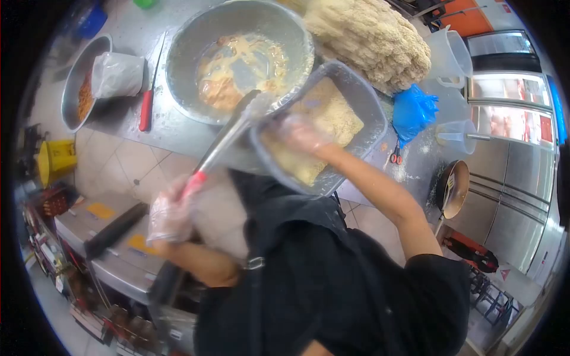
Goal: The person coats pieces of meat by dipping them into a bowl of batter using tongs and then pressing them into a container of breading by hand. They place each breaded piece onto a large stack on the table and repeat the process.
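My left hand (172, 215), in a clear plastic glove, is closed round metal tongs (222, 142) at their red part. The dark tips reach over the near rim of a large metal bowl (178, 74). In this bowl lie wet, batter-covered pieces (219, 92) and pale liquid. A whitish lump shows by the tips; whether the tongs grip it cannot be told. My right hand (303, 133), also gloved, is down in a grey tub (379, 118) of pale crumbs (341, 121). Its fingers are smeared by motion, so their hold is hidden.
A heap of crumb-coated pieces (368, 41) lies behind the tub. At left are a red-handled knife (145, 110) and a bowl (68, 104) with a white bag (117, 75). To the right are a blue bag (414, 113), red-handled scissors (396, 158), clear jugs (456, 136) and a pan (457, 193).
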A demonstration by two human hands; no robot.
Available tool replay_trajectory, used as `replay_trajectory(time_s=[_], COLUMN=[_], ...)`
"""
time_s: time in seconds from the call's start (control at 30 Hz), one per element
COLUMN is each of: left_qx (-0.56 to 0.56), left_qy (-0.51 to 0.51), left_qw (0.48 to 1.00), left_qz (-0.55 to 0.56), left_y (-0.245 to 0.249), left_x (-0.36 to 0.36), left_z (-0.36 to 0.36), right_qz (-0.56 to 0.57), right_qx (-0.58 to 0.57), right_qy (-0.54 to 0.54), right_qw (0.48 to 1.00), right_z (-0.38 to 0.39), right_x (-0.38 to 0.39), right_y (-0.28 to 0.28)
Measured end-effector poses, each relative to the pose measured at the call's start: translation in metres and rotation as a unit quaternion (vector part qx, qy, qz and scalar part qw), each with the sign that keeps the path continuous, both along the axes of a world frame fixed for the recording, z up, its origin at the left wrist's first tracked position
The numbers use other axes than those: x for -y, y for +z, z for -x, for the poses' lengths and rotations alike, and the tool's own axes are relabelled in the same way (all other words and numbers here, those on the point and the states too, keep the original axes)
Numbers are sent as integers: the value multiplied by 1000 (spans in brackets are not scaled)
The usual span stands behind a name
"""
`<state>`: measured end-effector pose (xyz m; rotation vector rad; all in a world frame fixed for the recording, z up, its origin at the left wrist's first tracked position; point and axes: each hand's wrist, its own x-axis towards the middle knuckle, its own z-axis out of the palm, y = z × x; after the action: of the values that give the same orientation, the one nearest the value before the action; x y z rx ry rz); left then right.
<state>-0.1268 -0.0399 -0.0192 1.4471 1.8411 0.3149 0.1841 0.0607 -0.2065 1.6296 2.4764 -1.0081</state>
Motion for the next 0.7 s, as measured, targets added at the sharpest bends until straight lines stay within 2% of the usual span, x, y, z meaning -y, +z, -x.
replay_trajectory(time_s=[0.07, 0.17, 0.23, 0.27, 0.3, 0.33, 0.4, 0.47, 0.5, 0.53, 0.57, 0.6, 0.63, 0.7], left_qx=[5, 37, 34, 31, 31, 21, 10, 17, 17, 13, 9, 8, 11, 10], left_qy=[-8, 11, 4, -1, -4, 2, 10, 1, 1, 8, 13, 10, 7, 4], left_qw=[1000, 999, 999, 999, 999, 1000, 1000, 1000, 1000, 1000, 1000, 1000, 1000, 1000], left_qz=[4, 11, 15, 20, 20, 19, 20, 11, 13, 15, 17, 18, 19, 20], left_y=[-1, 6, 3, 2, 1, 1, 4, 10, 9, 9, 9, 8, 8, 9], left_x=[-1, 2, 2, 1, 1, 1, -1, -3, -3, -4, -6, -7, -8, -8], left_z=[1, 1, 3, 3, 2, 0, -2, -5, -6, -7, -8, -9, -10, -12], right_qz=[18, 135, 96, 95, 236, 370, 320, 135, 137, -13, -163, -161, -199, -233], right_qx=[-77, -18, -196, -196, -204, -205, -168, -64, -64, 80, 220, 219, 145, 64], right_qy=[-47, -1, -119, -123, -212, -294, -292, -138, -138, -138, -134, -137, -236, -331], right_qw=[996, 991, 969, 968, 926, 857, 886, 979, 979, 987, 952, 952, 940, 912], right_z=[15, 15, -5, -9, -10, -14, -39, -64, -64, -64, -61, -57, -48, -29], right_x=[29, 53, 73, 70, 63, 58, 55, 37, 33, 30, 26, 16, 1, -8], right_y=[11, 12, -27, -12, 22, 43, 51, 53, 56, 59, 64, 45, 15, 5])
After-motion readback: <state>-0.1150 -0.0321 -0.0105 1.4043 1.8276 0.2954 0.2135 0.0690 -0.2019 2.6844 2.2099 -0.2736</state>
